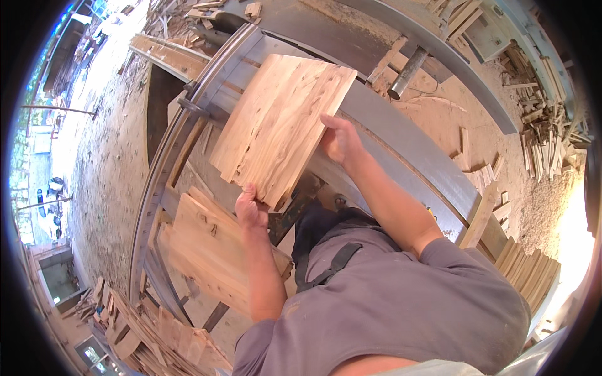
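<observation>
Both my hands hold a wide, pale wooden board (285,119) with knots and a rough, stepped near end. My left hand (252,210) is closed on the near left corner, thumb on the top face. On the right long edge, my right hand (340,139) grips with its thumb on top and the other fingers hidden beneath. The board is tilted above the grey metal table (401,150) of a machine. Left of my left forearm lies a stack of similar wooden boards (207,244).
A curved-looking metal rail (166,150) runs along the left of the table. Beyond the table stands a metal cylinder (409,72) near a long metal bar (483,94). Scrap wood (542,141) piles up at the right, with upright slats (527,272) nearer me. More offcuts (150,332) lie lower left.
</observation>
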{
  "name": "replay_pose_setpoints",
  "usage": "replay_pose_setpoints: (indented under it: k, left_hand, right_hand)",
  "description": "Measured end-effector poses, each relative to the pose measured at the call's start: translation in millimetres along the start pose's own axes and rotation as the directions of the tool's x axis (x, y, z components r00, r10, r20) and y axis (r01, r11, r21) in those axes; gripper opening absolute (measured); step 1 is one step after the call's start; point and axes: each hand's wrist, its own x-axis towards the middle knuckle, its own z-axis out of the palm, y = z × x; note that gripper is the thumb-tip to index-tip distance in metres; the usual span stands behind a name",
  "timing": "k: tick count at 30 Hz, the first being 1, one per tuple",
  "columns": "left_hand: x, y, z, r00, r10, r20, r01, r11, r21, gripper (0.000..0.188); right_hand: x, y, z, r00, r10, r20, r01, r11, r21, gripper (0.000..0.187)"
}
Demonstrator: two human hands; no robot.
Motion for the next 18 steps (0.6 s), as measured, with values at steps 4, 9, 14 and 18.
replay_pose_setpoints:
  k: [4,9,14,18]
  left_hand:
    - [-30,13,-29,0.997,0.074,0.018,-0.073,0.996,-0.045,0.039]
    - [-72,31,-44,0.966,0.258,0.003,-0.258,0.965,0.049,0.028]
    - [-127,40,-1,0.953,0.257,0.164,-0.230,0.959,-0.167,0.056]
    - [-166,75,-42,0.878,0.317,0.358,-0.135,0.882,-0.452,0.068]
  right_hand:
    - [1,21,10,0.998,0.054,-0.035,-0.058,0.991,-0.120,0.042]
    - [1,25,-36,0.967,0.082,0.241,-0.007,0.955,-0.295,0.028]
    - [-20,-58,-30,0.982,0.130,0.138,-0.096,0.969,-0.229,0.071]
    - [0,-33,1,0.910,0.236,0.342,-0.139,0.948,-0.286,0.063]
